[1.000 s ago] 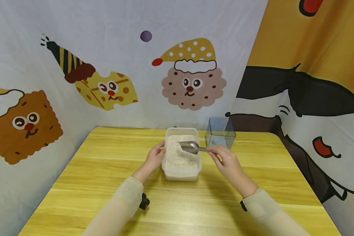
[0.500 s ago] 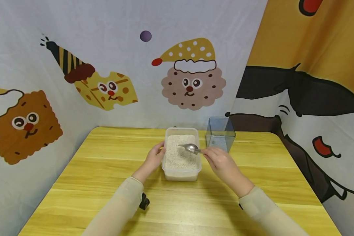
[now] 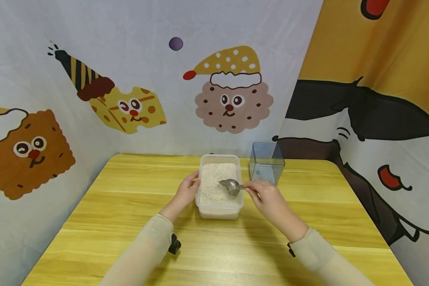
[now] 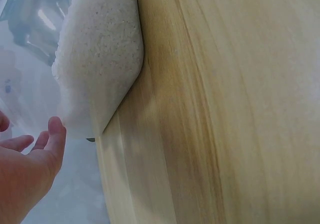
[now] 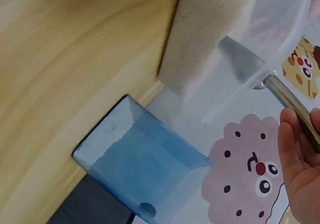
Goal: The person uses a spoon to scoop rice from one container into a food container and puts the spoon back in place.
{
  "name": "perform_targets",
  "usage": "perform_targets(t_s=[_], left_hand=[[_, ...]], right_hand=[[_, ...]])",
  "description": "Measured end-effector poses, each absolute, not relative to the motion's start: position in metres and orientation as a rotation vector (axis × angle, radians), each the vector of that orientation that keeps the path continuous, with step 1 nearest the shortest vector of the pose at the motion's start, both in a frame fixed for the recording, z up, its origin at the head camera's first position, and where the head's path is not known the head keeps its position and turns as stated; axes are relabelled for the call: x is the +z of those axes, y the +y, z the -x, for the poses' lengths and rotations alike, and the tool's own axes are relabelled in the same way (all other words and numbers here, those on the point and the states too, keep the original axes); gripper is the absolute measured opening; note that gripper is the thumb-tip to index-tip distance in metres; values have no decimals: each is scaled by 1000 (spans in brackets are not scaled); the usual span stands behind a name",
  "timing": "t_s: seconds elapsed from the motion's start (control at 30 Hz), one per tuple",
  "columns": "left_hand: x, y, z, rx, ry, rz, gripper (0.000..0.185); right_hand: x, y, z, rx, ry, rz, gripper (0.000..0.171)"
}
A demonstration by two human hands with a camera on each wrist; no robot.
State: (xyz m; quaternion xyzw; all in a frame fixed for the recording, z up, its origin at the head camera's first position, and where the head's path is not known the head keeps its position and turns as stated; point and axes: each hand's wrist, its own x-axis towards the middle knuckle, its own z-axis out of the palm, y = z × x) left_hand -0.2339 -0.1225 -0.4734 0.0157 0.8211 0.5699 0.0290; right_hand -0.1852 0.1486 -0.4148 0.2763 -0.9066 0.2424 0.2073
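Cartoon-printed cloth hangs behind and to the right of our yellow wooden tabletop (image 3: 128,222). Our right hand (image 3: 268,200) pinches the handle of a metal scoop (image 3: 230,185) between its fingers (image 5: 290,144), and the scoop's bowl dips into the white rice (image 3: 216,183) on the right side of the clear plastic tub (image 3: 219,212). Our left hand (image 3: 186,192) rests against the tub's left wall with its fingers (image 4: 52,134) fairly straight; from the wrist view we think they only touch the plastic rather than grasp it. The tub sits near the middle of the tabletop, towards the far edge. Just to its right and a little farther back stands a small blue-tinted clear container (image 3: 267,167), upright and apart from the tub.
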Motion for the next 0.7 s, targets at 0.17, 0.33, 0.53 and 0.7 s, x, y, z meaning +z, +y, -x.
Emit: perform_targets(t_s=[0.17, 0.33, 0.53, 0.7], left_hand=[[-475, -123, 234, 1760, 2535, -48, 45], [-475, -123, 235, 1763, 2530, -39, 45], [-476, -123, 236, 1772, 2523, -38, 45], [-476, -123, 236, 1779, 2517, -43, 46]], right_hand=[[-415, 150, 184, 842, -2602, -647, 13], [-420, 152, 185, 1044, -2620, -559, 15], [-428, 149, 189, 1363, -2631, -441, 19], [-432, 143, 191, 1621, -2619, -327, 24]])
